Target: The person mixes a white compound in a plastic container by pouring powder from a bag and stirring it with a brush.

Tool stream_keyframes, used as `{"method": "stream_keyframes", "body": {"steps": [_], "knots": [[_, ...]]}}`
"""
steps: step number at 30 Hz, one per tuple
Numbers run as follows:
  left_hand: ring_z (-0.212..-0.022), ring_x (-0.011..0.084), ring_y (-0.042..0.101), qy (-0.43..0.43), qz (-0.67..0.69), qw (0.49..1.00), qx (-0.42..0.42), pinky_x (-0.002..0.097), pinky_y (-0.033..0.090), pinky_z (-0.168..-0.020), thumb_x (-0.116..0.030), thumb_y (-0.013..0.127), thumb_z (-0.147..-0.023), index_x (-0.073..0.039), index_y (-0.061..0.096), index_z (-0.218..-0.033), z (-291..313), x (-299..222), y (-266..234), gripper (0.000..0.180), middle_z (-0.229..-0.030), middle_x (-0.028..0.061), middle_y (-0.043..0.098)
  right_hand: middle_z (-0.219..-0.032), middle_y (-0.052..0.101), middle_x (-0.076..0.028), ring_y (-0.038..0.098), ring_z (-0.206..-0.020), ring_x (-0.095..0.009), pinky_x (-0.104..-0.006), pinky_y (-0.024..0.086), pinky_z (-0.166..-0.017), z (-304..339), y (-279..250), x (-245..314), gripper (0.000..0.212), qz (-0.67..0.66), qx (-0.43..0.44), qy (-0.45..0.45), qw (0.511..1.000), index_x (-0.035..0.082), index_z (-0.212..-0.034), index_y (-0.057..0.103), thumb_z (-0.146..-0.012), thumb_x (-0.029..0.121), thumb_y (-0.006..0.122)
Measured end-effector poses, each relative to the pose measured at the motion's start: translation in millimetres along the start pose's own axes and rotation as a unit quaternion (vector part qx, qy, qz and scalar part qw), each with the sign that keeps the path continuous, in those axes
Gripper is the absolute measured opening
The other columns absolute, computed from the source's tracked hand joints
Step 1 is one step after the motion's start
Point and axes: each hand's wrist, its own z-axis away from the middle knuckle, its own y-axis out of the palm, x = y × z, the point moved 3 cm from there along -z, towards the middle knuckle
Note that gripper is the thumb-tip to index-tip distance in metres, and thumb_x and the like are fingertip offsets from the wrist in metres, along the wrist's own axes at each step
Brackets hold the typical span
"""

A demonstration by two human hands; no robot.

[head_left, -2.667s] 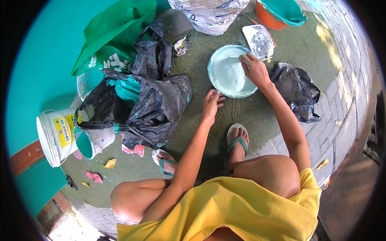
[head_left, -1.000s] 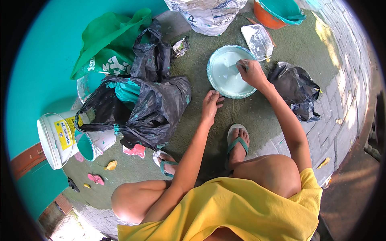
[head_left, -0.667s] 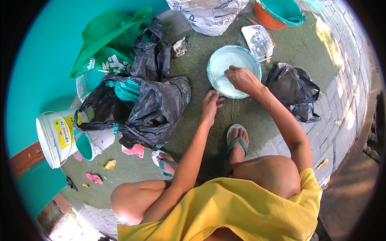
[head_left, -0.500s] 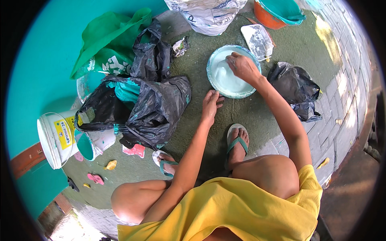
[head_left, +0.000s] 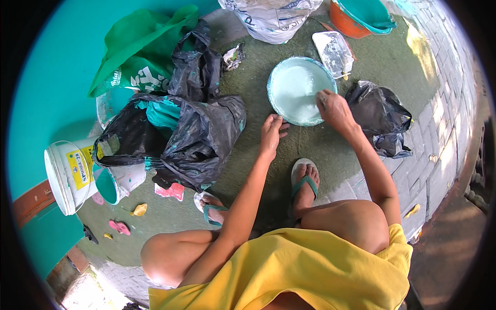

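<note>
A round, shallow basin (head_left: 280,65) with a paint-spattered rim sits on the ground in front of me, holding pale mint-green liquid. At its near left edge, my left hand (head_left: 270,135) grips the rim with thumb and fingertips. My right hand (head_left: 336,111) is closed over the basin's right side, near the rim. Its fingers are pinched together, and whatever they hold dips toward the liquid but is hidden by the hand.
Black plastic bags (head_left: 206,137) with teal-stained contents lie left, beside a white bucket (head_left: 61,178) and a green bag (head_left: 139,49). A crumpled black bag (head_left: 380,108) lies right. Beyond are a white sack (head_left: 274,23), a clear tray (head_left: 333,51) and an orange basin (head_left: 351,20).
My right hand has swept from the basin's upper middle toward me and to the right, to the near right rim. My left hand stays at the rim.
</note>
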Motion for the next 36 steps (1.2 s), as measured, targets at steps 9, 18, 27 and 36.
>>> {"method": "stream_keyframes", "body": {"steps": [9,18,27,36], "knots": [[-0.093,0.0142,0.06,0.006,-0.006,1.0,0.006,0.0316,0.046,-0.077,-0.03,0.051,-0.097,-0.011,0.054,-0.1,-0.1,0.0,1.4,0.02,-0.098,0.0016,0.059,-0.078,0.057,-0.019,0.06,-0.068,-0.038,-0.0442,0.048,-0.061,-43.7,8.4,1.3,0.009,-0.045,-0.075,-0.042,0.995,0.0,-0.085,0.058,-0.085,0.008,0.055],[-0.099,0.0167,0.06,0.002,-0.009,1.0,0.01,0.0319,0.047,-0.078,-0.031,0.051,-0.097,-0.012,0.054,-0.102,-0.8,2.3,0.0,0.02,-0.103,0.0034,0.058,-0.085,0.057,-0.018,0.06,-0.071,-0.038,-0.0456,0.049,-0.064,-49.9,14.0,-4.5,0.01,-0.004,-0.047,-0.023,0.999,0.002,-0.091,0.059,-0.085,0.006,0.052],[-0.097,0.0139,0.06,-0.002,-0.009,1.0,0.004,0.0301,0.047,-0.077,-0.029,0.049,-0.097,-0.013,0.055,-0.1,0.8,0.4,0.1,0.017,-0.099,0.0007,0.058,-0.082,0.055,-0.015,0.061,-0.072,-0.035,-0.0432,0.051,-0.064,-6.0,7.3,29.1,0.01,-0.049,0.047,-0.076,0.995,0.001,-0.091,0.059,-0.081,0.003,0.055],[-0.092,0.0127,0.061,0.0,0.0,1.0,-0.003,0.0308,0.046,-0.076,-0.029,0.05,-0.098,-0.011,0.055,-0.099,-1.2,2.5,1.6,0.02,-0.096,0.0006,0.06,-0.084,0.057,-0.018,0.06,-0.075,-0.035,-0.0418,0.05,-0.067,-13.3,7.4,35.6,0.014,-0.049,0.062,-0.13,0.988,-0.003,-0.095,0.06,-0.087,0.008,0.055]]}}
